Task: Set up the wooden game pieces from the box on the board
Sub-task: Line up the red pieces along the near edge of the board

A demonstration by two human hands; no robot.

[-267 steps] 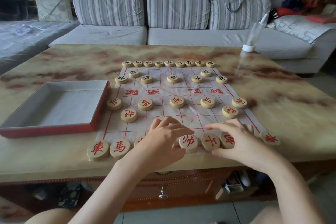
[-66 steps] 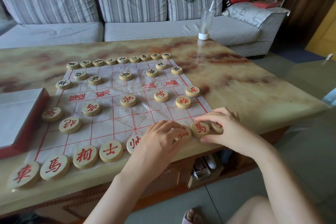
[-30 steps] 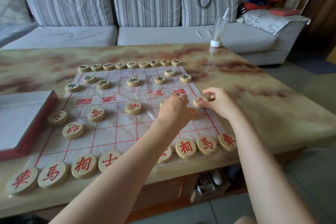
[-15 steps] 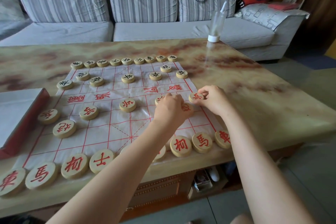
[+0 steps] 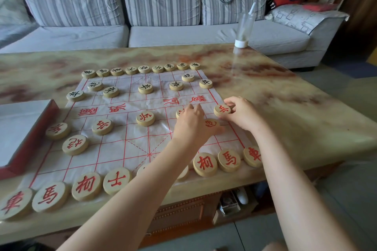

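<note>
The red and black wooden discs stand in their ranks on the xiangqi board (image 5: 122, 144), a thin creased sheet spread on the desk (image 5: 285, 108). What shows of the box (image 5: 35, 134) at the left edge holds none. By my reading only small corrections on the red side remain.

The right hand (image 5: 242, 114) pinches the edge soldier (image 5: 222, 110) between thumb and fingertips, right on the board's outer line. The left hand (image 5: 191, 126) lies over the neighbouring soldier (image 5: 179, 112), with its thumb side against the cannon (image 5: 211, 123). Its back faces the camera, so I cannot tell whether it grips either disc.

The risks come from the sheet and the arms:
- The sheet looks light and unfixed, so a sideways drag from either hand could ruck it and shift discs already placed.
- The left forearm hangs low over the near rank, hiding two discs there. A careless withdrawal could sweep them off the desk's front edge.
- The corner chariot (image 5: 252, 156) sits close to that edge too, just beside the right forearm.
</note>
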